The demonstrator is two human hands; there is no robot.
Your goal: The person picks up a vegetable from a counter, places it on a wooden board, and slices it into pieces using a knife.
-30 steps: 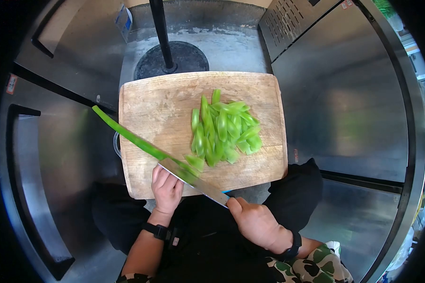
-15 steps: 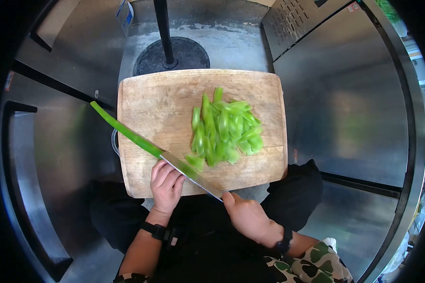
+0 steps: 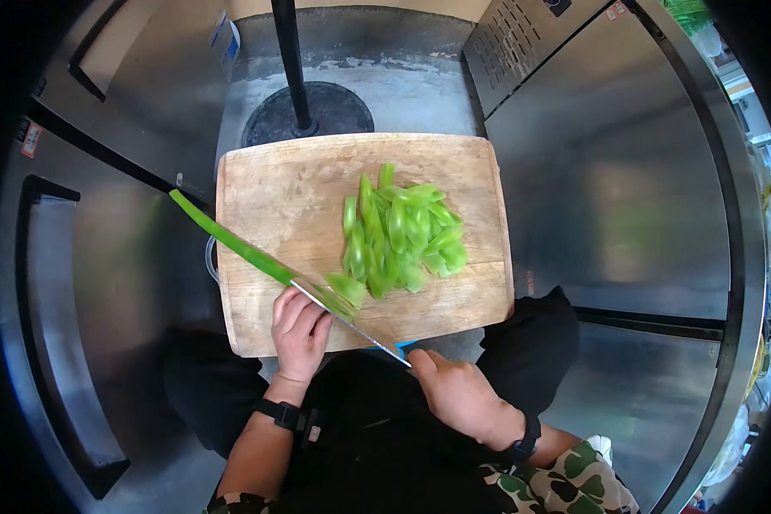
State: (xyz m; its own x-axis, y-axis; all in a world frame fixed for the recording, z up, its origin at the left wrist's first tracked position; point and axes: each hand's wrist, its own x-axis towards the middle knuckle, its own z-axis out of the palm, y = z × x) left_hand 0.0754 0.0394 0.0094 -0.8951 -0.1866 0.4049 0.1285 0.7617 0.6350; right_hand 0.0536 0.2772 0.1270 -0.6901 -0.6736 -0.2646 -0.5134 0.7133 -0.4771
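Observation:
A long green stalk (image 3: pixel 236 242) lies slanted across the left of the wooden cutting board (image 3: pixel 274 193), its far end jutting past the board's edge. My left hand (image 3: pixel 300 334) has its fingers bent and pressed together on the stalk's near end, beside the blade. My right hand (image 3: pixel 463 396) is wrapped round the handle of a knife (image 3: pixel 338 313), whose blade crosses the stalk just above my left fingertips. A pale green slice (image 3: pixel 345 287) lies against the blade's far side. Right of it is a pile of green slices (image 3: pixel 403 231).
Behind the board a black pole (image 3: pixel 289 68) rises from a round black base (image 3: pixel 351 111). Steel cabinets stand at the left (image 3: pixel 120 248) and right (image 3: pixel 617 214). My black-clad knees flank the board's near edge.
The view has shifted slightly. The knife handle and my right hand are a little lower and farther right, and the slices by the blade have moved leftward. Both hands keep their holds.

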